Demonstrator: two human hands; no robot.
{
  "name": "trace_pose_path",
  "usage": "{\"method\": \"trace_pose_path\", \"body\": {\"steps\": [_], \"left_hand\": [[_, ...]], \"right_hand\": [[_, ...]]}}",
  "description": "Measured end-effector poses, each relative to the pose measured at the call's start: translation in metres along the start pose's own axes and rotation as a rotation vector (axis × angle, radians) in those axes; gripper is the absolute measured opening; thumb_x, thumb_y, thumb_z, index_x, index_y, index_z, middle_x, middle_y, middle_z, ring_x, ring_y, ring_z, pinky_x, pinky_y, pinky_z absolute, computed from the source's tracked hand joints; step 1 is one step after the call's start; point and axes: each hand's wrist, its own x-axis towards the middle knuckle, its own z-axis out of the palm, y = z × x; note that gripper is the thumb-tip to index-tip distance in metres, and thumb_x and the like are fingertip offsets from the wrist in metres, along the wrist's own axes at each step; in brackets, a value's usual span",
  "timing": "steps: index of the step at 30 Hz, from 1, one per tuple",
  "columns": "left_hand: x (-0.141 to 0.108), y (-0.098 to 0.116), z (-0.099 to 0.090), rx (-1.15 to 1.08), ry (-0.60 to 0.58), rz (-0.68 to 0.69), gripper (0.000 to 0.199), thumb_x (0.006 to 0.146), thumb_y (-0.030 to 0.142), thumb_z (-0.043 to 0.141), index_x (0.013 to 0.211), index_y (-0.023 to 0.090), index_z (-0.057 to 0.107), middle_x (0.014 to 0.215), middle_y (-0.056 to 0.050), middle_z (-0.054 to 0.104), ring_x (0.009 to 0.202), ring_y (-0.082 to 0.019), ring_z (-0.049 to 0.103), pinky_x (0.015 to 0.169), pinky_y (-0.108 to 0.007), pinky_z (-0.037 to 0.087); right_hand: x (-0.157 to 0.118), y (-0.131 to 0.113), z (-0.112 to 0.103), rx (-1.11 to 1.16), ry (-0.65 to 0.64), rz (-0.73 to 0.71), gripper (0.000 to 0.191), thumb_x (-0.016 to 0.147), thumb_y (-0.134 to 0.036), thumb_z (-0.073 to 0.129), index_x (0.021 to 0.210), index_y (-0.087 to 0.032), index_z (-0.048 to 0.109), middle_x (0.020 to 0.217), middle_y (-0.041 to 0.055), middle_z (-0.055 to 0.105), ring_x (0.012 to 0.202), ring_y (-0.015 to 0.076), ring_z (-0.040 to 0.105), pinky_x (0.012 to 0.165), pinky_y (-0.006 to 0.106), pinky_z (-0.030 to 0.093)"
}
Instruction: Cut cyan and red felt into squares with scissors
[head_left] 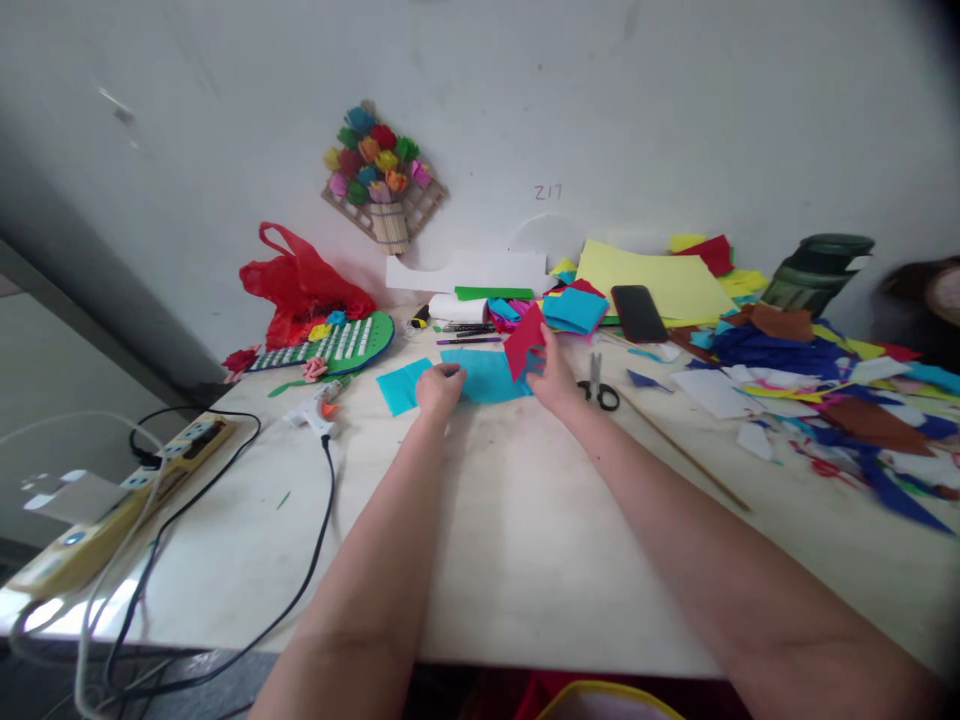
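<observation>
Bare forearms [379,530] are crossing the white table's [555,580] near edge; right hand [558,377] is pinching square red paper [523,343], left hand [440,390] curling over rectangular blue paper [486,376], pinch unclear.

Counted contents of the counter [525,560]: one red sheet [520,345], raised; two blue sheets [480,380] in the foreground row; one glue gun [313,414]; one pair of black-handled scissors [598,384]; one wooden stick [688,452]; one phone [638,314]; one large pale yellow sheet [652,278]; one lidded bottle [814,278]; one red plastic bag [300,280]; one power strip [142,497]. Wall: one bouquet ornament [389,228], bearing more than a dozen paper flowers [384,137]. The scraps [874,425] at right overlap too heavily for counting.
</observation>
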Motion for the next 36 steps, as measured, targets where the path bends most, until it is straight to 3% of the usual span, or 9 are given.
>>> {"method": "trace_pose_path", "body": {"steps": [3, 10, 18, 24, 29, 36], "left_hand": [[-0.002, 0.002, 0.0, 0.093, -0.002, 0.045, 0.026, 0.065, 0.029, 0.065, 0.089, 0.02, 0.071, 0.075, -0.007, 0.067, 0.08, -0.024, 0.062, 0.074, -0.032, 0.047], [0.004, -0.006, 0.012, -0.19, -0.026, 0.072, 0.037, 0.063, 0.017, 0.065, 0.099, 0.017, 0.068, 0.082, -0.004, 0.067, 0.077, -0.018, 0.061, 0.073, -0.027, 0.048], [-0.002, 0.002, 0.013, -0.307, -0.107, 0.016, 0.035, 0.061, 0.012, 0.064, 0.095, 0.017, 0.068, 0.084, -0.003, 0.067, 0.081, -0.018, 0.061, 0.077, -0.029, 0.049], [-0.004, 0.001, 0.013, -0.275, -0.176, 0.044, 0.034, 0.06, 0.011, 0.061, 0.092, 0.017, 0.07, 0.08, -0.003, 0.067, 0.078, -0.018, 0.06, 0.075, -0.03, 0.049], [-0.002, -0.002, 0.013, -0.237, -0.203, 0.059, 0.034, 0.061, 0.012, 0.057, 0.092, 0.016, 0.07, 0.076, -0.003, 0.067, 0.077, -0.02, 0.06, 0.075, -0.031, 0.047], [-0.002, -0.002, 0.013, -0.237, -0.175, 0.095, 0.037, 0.057, 0.031, 0.07, 0.091, 0.016, 0.07, 0.085, -0.007, 0.067, 0.085, -0.023, 0.06, 0.077, -0.032, 0.045]], "right_hand": [[-0.007, -0.001, -0.001, -0.228, -0.073, -0.02, 0.087, 0.06, -0.011, 0.057, 0.14, -0.024, 0.025, 0.134, 0.0103, 0.045, 0.113, 0.0283, 0.051, 0.087, 0.04, 0.045], [-0.01, -0.013, -0.002, -0.455, -0.169, -0.009, 0.089, 0.059, 0.002, 0.05, 0.141, -0.017, 0.023, 0.144, 0.0135, 0.031, 0.123, 0.0307, 0.042, 0.092, 0.042, 0.043], [0.005, -0.013, -0.03, -0.454, 0.142, -0.096, 0.082, 0.062, 0.002, 0.043, 0.139, -0.015, 0.023, 0.141, 0.0139, 0.035, 0.128, 0.027, 0.034, 0.1, 0.045, 0.036], [0.012, -0.002, -0.046, -0.468, 0.307, 0.002, 0.074, 0.07, -0.009, 0.045, 0.14, -0.011, 0.02, 0.145, 0.0169, 0.026, 0.131, 0.0302, 0.027, 0.102, 0.049, 0.03], [0.011, -0.003, -0.049, -0.597, 0.273, 0.047, 0.075, 0.074, -0.016, 0.045, 0.142, -0.008, 0.013, 0.145, 0.0182, 0.023, 0.129, 0.0311, 0.029, 0.102, 0.047, 0.03], [0.005, -0.006, -0.038, -0.628, 0.139, -0.138, 0.086, 0.077, -0.029, 0.05, 0.143, -0.01, -0.003, 0.146, 0.0197, 0.021, 0.131, 0.0321, 0.028, 0.097, 0.047, 0.036]]}}
